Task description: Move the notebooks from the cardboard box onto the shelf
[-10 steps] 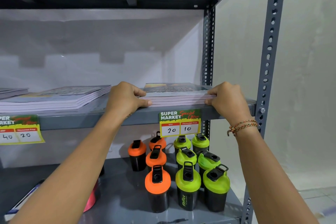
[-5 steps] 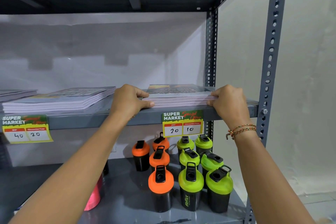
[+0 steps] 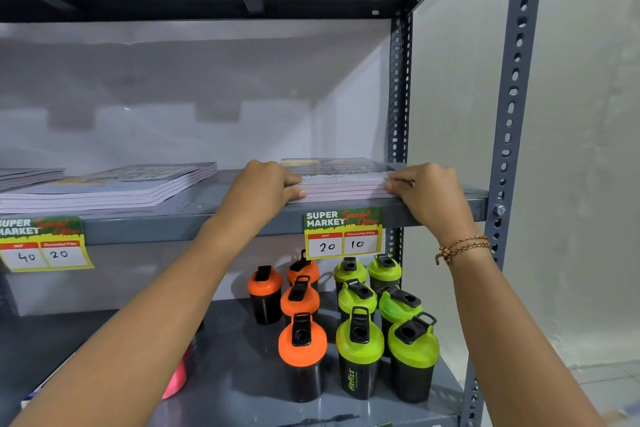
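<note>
A small stack of notebooks (image 3: 343, 178) lies flat at the right end of the grey metal shelf (image 3: 194, 222). My left hand (image 3: 266, 189) grips the stack's left side with the thumb against the page edges. My right hand (image 3: 427, 194) holds its right front corner. A taller stack of notebooks (image 3: 114, 187) lies on the same shelf to the left, and the edge of a third stack (image 3: 27, 175) shows at the far left. The cardboard box is out of view.
Price tags (image 3: 343, 232) hang on the shelf's front edge. On the lower shelf stand orange-lidded shakers (image 3: 301, 343) and green-lidded shakers (image 3: 360, 347). A perforated upright post (image 3: 512, 107) frames the right side, with a white wall beyond.
Both hands stay on the right stack at the same spots. The view has shifted slightly; the stack looks unmoved on the shelf.
</note>
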Demonstrator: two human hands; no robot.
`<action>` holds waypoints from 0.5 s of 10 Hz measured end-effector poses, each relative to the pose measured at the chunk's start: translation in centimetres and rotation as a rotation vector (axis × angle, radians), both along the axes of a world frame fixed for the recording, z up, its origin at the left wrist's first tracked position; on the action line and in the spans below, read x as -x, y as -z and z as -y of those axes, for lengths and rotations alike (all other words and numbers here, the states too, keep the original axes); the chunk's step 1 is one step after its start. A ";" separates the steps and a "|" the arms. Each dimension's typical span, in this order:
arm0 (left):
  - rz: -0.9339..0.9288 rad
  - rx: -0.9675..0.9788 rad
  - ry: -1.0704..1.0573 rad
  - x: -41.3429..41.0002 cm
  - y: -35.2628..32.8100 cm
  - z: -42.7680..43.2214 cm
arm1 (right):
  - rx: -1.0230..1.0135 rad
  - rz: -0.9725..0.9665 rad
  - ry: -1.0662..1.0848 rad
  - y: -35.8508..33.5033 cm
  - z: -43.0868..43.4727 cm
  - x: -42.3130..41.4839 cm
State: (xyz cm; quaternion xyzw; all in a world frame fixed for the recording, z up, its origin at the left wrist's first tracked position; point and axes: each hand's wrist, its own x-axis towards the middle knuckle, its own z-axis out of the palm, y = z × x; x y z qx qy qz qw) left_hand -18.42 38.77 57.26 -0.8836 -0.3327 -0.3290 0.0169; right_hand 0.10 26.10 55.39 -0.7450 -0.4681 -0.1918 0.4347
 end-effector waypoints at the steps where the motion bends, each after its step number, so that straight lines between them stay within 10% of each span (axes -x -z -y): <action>1: -0.165 -0.150 -0.020 -0.6 0.0 0.0 | 0.066 0.143 -0.041 -0.2 -0.6 0.6; 5: -0.220 -0.302 0.034 -1.6 0.0 -0.6 | -0.191 0.520 -0.156 2.4 -0.6 3.1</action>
